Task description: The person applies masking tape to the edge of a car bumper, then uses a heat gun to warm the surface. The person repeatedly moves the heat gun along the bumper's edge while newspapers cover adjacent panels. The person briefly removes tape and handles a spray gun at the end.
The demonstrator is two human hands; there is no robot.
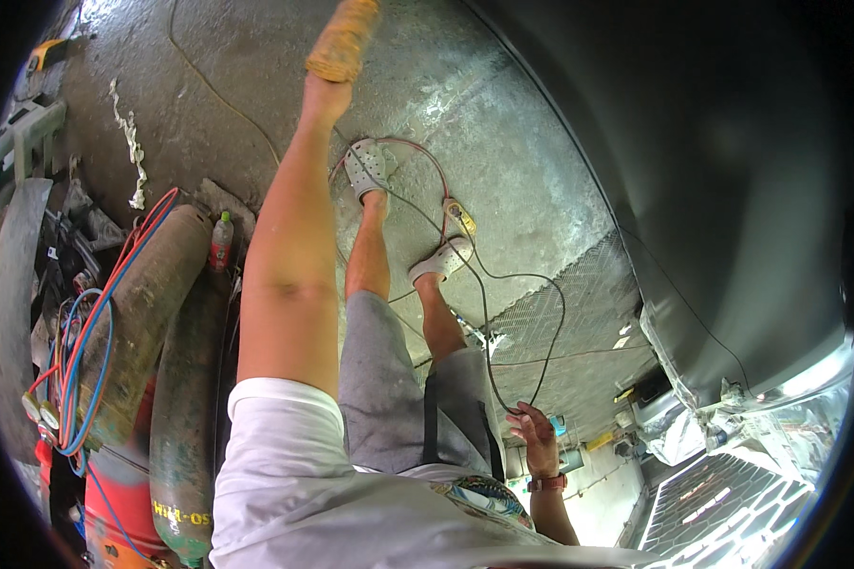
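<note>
Orange-gloved, our left hand (346,40) meets the view's upper edge, and we cannot tell its grip. Our bare right hand (538,438), loosely curled, holds the dark cable (564,313), its loop reaching toward our right clog (443,260).

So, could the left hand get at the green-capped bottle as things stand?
Probably not without drawing back: the left hand is stretched out away from the bottle, though nothing seems to cover its cap.
</note>
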